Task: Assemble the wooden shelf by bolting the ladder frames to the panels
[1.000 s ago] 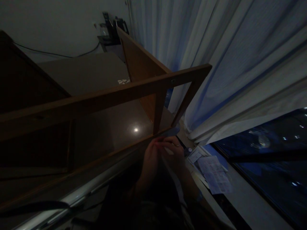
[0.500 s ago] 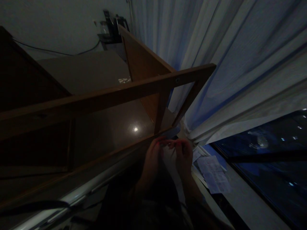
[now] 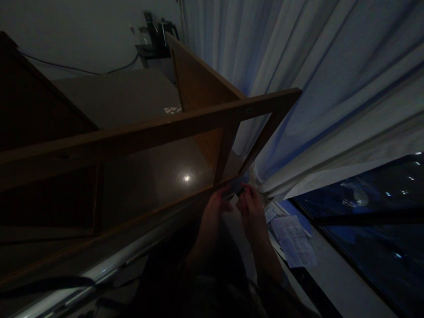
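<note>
The room is very dark. A wooden frame (image 3: 185,126) of brown rails and panels lies tipped in front of me. My left hand (image 3: 215,207) reaches up to the near lower rail (image 3: 185,196), fingers curled at its end. My right hand (image 3: 251,207) is close beside it, fingers bent. Between the two hands, at the rail's end, sits a small dark object (image 3: 236,191) that both hands touch; I cannot make out what it is. The dimness hides how firmly either hand grips.
White curtains (image 3: 314,88) hang at the right over a dark window (image 3: 371,207). Papers (image 3: 293,238) lie on the sill near my right hand. A kettle and small appliance (image 3: 157,33) stand on a far stand. The glossy floor (image 3: 149,176) reflects a lamp.
Both hands rose from near my lap toward the end of the lower rail. The right hand moved apart from the left, then closed in at the rail's end.
</note>
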`<act>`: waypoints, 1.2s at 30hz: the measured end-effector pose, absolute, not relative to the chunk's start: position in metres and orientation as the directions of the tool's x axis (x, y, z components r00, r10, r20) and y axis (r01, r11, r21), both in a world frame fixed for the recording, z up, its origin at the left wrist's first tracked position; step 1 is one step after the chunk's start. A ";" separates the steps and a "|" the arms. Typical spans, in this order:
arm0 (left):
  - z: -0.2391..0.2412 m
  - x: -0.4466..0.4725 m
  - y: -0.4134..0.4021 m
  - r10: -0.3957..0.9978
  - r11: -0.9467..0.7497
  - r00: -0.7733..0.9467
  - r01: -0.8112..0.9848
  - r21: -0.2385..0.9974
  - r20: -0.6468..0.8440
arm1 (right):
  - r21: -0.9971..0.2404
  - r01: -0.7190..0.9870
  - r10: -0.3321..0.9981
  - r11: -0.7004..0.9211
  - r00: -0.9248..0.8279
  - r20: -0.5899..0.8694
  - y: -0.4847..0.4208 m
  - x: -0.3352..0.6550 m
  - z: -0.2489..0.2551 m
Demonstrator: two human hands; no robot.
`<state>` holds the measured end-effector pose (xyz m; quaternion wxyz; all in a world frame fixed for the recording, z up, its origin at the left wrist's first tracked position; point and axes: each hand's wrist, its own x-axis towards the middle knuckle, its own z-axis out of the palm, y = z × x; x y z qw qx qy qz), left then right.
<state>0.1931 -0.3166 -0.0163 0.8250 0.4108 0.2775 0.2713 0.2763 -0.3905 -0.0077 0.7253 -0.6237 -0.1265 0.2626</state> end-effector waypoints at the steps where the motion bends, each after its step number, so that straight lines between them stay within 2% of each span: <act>1: -0.016 0.193 -0.315 0.676 0.534 0.696 -0.236 0.812 -0.242 | -0.976 -0.212 0.546 0.052 0.824 -0.150 -0.391 0.275 -0.008; 5: -0.010 0.193 -0.310 0.657 0.617 0.693 -0.270 0.739 -0.295 | -0.995 -0.094 0.540 -0.033 0.836 -0.097 -0.395 0.272 -0.008; 9: 0.000 0.189 -0.308 0.628 0.674 0.708 -0.289 0.679 -0.322 | -0.998 0.008 0.536 0.067 0.843 0.043 -0.396 0.270 -0.001; 13: 0.007 0.187 -0.308 0.623 0.713 0.702 -0.331 0.618 -0.344 | -0.991 0.087 0.617 0.102 0.776 0.131 -0.395 0.270 0.007; 21: 0.017 0.187 -0.308 0.584 0.775 0.726 -0.366 0.516 -0.363 | -0.980 0.157 0.573 -0.122 0.817 0.059 -0.396 0.273 0.000; 26: 0.016 0.184 -0.308 0.589 0.755 0.722 -0.330 0.566 -0.365 | -0.895 0.380 0.557 -0.233 0.807 0.197 -0.393 0.276 0.003; 31: 0.029 0.181 -0.305 0.501 0.840 0.745 -0.295 0.455 -0.441 | -0.839 0.520 0.628 -0.158 0.709 0.322 -0.388 0.279 0.000; 36: 0.029 0.178 -0.302 0.454 0.874 0.789 -0.304 0.378 -0.414 | -0.697 0.704 0.709 -0.137 0.561 0.427 -0.387 0.280 0.001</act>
